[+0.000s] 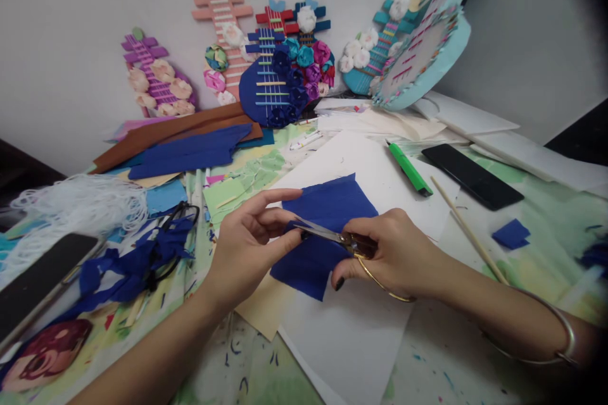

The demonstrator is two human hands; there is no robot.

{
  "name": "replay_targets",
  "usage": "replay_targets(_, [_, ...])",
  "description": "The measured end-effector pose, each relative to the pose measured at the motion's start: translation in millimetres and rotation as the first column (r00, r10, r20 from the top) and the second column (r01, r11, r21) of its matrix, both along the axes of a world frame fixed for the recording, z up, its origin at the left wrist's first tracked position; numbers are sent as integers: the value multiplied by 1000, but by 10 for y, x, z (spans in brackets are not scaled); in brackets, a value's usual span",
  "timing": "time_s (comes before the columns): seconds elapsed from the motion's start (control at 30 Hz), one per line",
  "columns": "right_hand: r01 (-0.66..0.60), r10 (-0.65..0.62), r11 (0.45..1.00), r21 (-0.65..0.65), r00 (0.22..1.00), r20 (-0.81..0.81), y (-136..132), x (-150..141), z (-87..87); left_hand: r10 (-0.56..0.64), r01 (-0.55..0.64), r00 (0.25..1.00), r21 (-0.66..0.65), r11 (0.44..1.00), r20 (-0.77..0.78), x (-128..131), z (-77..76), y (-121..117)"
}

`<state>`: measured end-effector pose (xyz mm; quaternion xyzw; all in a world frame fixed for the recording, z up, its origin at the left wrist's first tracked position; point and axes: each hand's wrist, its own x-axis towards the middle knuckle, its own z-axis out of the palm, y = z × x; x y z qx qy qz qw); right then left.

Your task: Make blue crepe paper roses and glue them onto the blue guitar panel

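Observation:
A piece of dark blue crepe-like paper (335,199) hangs over white sheets in the middle. My left hand (244,243) pinches its left edge between thumb and fingers. In my right hand (396,253) is a pair of scissors (327,233), gripped by the handles, with one gold-coloured handle loop showing below the fingers. The blades point left across the blue paper, and their tips are close to my left thumb. Whether the blades are apart is hard to make out.
Several decorated paper instruments, including a navy one (263,85), lean against the wall. A green cutter (408,168), a black phone-like slab (472,175) and a thin wooden stick (468,228) lie right. White cord (80,205) and blue scraps (128,275) lie left.

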<state>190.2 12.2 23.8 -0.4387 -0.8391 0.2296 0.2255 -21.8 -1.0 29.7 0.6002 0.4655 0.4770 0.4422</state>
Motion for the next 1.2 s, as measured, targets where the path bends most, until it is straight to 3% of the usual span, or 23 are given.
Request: replay_targets(1.2, [7, -8, 997, 80, 1000, 21, -14, 7, -19, 71, -71, 997, -12, 997, 40, 70, -49, -28])
